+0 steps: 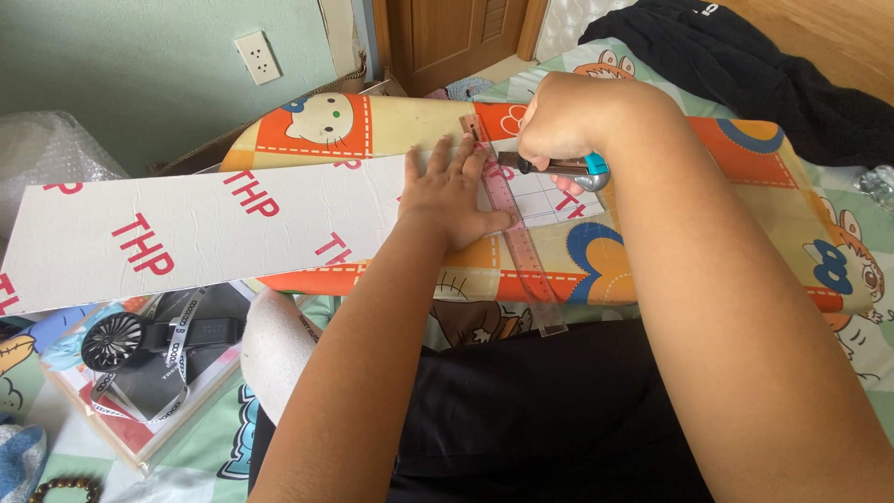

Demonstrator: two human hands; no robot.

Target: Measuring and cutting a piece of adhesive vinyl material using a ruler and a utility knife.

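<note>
2 hands are meeting over the white board (214,228), which is lying across the cartoon-printed surface (745,200) in front of you, its long axis running out to your left. The clear pink ruler (521,251) is lying crosswise on the board's right end, running from the far edge back toward your lap. Your left hand (452,196) is pressing flat, fingers spread, on the board and touching the ruler's left edge. Your right hand (568,116) is closing in a fist around the blue-and-grey utility knife (559,169), just right of the ruler near its far end. Your right forearm is reaching in from your right, so this hand is sitting nearer the ruler's cutting edge.
</note>
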